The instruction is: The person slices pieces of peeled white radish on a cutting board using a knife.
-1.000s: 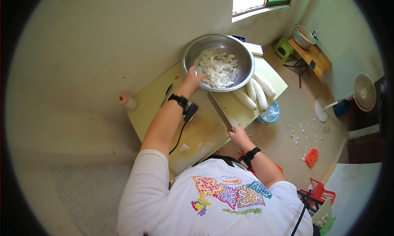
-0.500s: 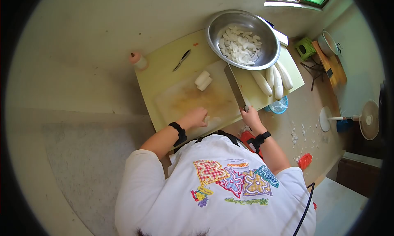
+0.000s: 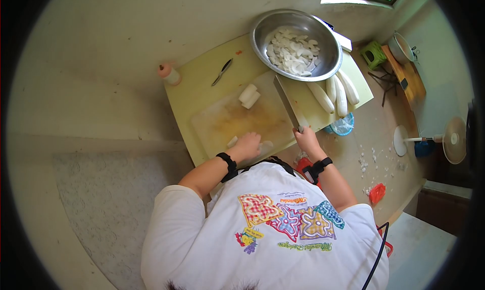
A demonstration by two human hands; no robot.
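Note:
My right hand [image 3: 306, 139] is wrapped round the handle of a kitchen knife [image 3: 287, 103], whose long wide blade points away from me along the right side of the cutting board [image 3: 212, 119]. Near the board's front edge my left hand [image 3: 246, 146] is curled with its fingers together; what they hold, if anything, is hidden. Thin white slices [image 3: 266, 147] lie just right of those fingers, and a small white piece [image 3: 232, 141] lies to their left. Two peeled white chunks [image 3: 249, 96] sit at the board's far side.
A metal basin [image 3: 331, 53] with white slices stands at the table's back. Several long peeled white vegetables [image 3: 340, 95] lie right of it. A peeler [image 3: 222, 72] and a pink-topped bottle [image 3: 169, 74] are at the left. A lined blue bin [image 3: 343, 124] and a fan [image 3: 454, 140] stand at right.
My left hand has shifted slightly right over the board's near edge, and a white piece now shows on its left. The knife stays in my right hand, nearly unmoved.

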